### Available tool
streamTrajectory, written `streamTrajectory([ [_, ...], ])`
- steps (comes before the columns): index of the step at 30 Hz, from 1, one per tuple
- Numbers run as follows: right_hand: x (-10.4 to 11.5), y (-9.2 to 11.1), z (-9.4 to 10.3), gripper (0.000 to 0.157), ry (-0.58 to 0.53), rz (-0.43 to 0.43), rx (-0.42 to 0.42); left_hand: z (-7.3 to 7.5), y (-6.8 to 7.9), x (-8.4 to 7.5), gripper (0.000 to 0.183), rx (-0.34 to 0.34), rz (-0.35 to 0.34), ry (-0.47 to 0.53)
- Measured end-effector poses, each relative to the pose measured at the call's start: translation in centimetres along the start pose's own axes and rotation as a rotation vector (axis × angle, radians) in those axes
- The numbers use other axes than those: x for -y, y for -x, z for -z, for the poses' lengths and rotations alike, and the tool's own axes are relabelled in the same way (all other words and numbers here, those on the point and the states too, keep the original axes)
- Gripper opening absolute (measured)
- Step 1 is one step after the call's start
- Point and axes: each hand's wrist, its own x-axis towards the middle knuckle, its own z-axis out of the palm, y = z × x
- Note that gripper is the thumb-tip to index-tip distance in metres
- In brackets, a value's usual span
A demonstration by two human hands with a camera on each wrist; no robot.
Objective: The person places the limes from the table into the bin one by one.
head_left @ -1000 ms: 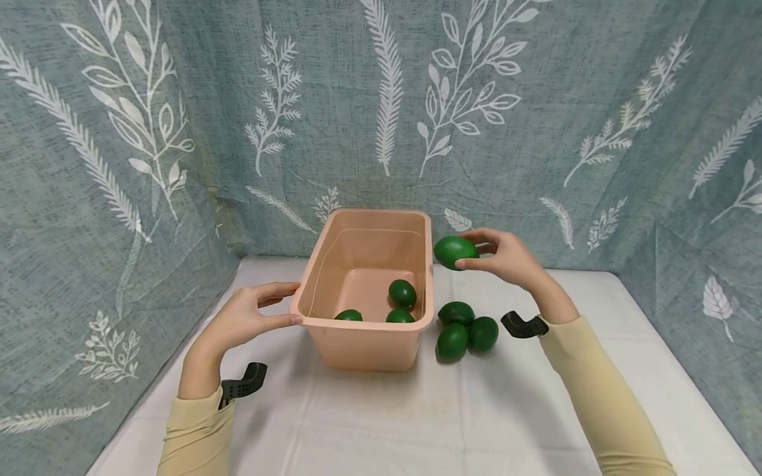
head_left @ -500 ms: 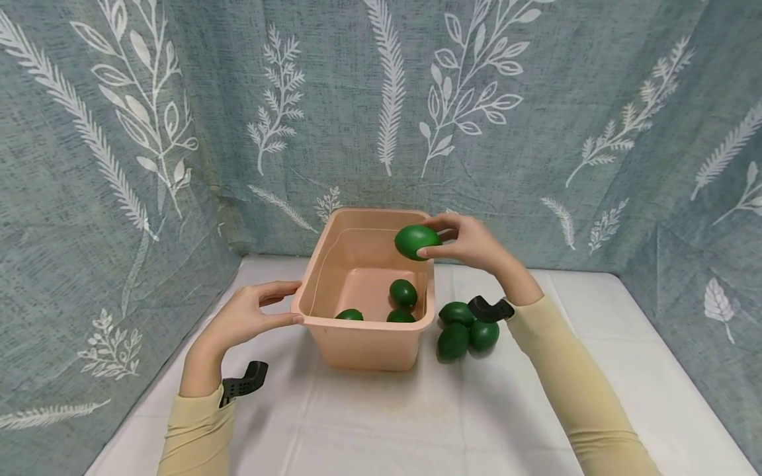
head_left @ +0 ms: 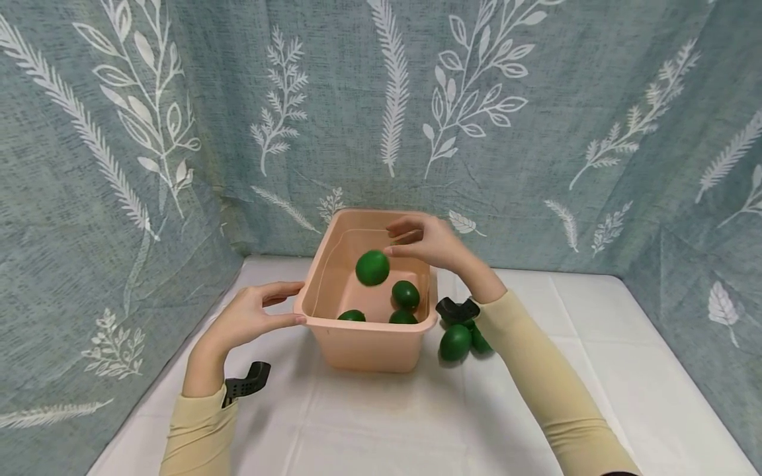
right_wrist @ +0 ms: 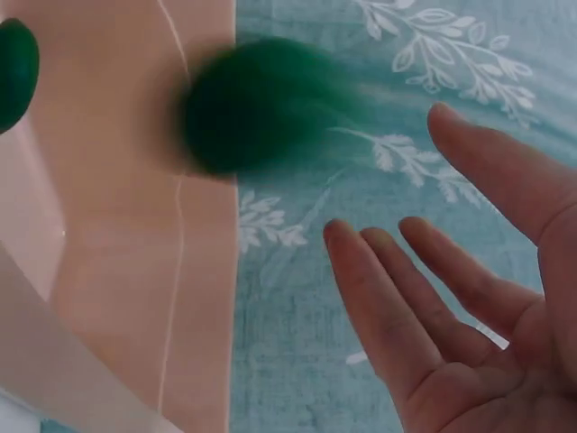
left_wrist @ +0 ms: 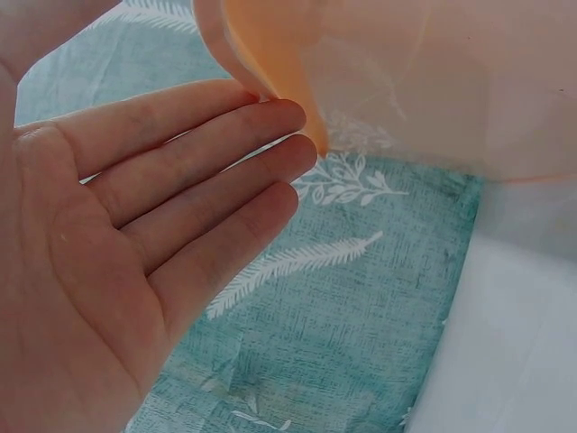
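Observation:
Over the peach plastic bin (head_left: 369, 347), a green oval fruit (head_left: 372, 268) is in the air; in the right wrist view the fruit (right_wrist: 261, 108) is blurred and apart from the fingers. Behind it, above the bin's right side, my right hand (head_left: 431, 241) has its fingers spread and holds nothing. My left hand (head_left: 247, 317) touches the bin's near left rim, its fingers (left_wrist: 216, 180) straight in the left wrist view. Inside the bin lie three like fruits, one fully visible fruit (head_left: 405, 294) and two partly hidden by the front wall.
To the right of the bin, a small group of green fruits (head_left: 455, 343) lies on the white cloth (head_left: 369, 423), partly covered by the right wrist camera (head_left: 457, 309). A teal leaf-print curtain (head_left: 333, 99) hangs behind and at both sides.
My right hand has carried the fruit leftward from beside the bin to over it and let go; the fruit is now below and left of the fingers. My left hand stays at the rim.

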Motion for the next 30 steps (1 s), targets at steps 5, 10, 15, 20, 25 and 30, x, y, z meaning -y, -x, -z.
streamTrajectory([
  [5, 0.0, 0.7, 0.2, 0.053, -0.028, 0.031, -0.018, -0.1, -0.1, -0.1, 0.065, 0.009, -0.011, 0.000],
  [10, -0.5, 1.7, 0.8, 0.052, -0.009, 0.038, -0.015, -0.1, 0.0, -0.1, 0.065, 0.010, 0.003, 0.009],
  [15, -1.9, 2.9, 1.6, 0.051, -0.007, -0.012, -0.021, -0.1, 0.1, -0.2, 0.065, 0.010, -0.002, 0.008],
  [20, -3.8, 4.5, 2.2, 0.053, -0.004, -0.058, -0.041, -0.1, 0.1, -0.2, 0.065, 0.010, -0.003, -0.001],
  [25, -6.1, 6.3, 2.9, 0.055, 0.016, -0.109, -0.064, 0.0, 0.1, -0.2, 0.064, 0.006, -0.005, -0.005],
  [30, -8.8, 8.2, 3.1, 0.056, 0.022, -0.180, -0.090, 0.0, 0.1, -0.3, 0.064, 0.008, -0.005, -0.006],
])
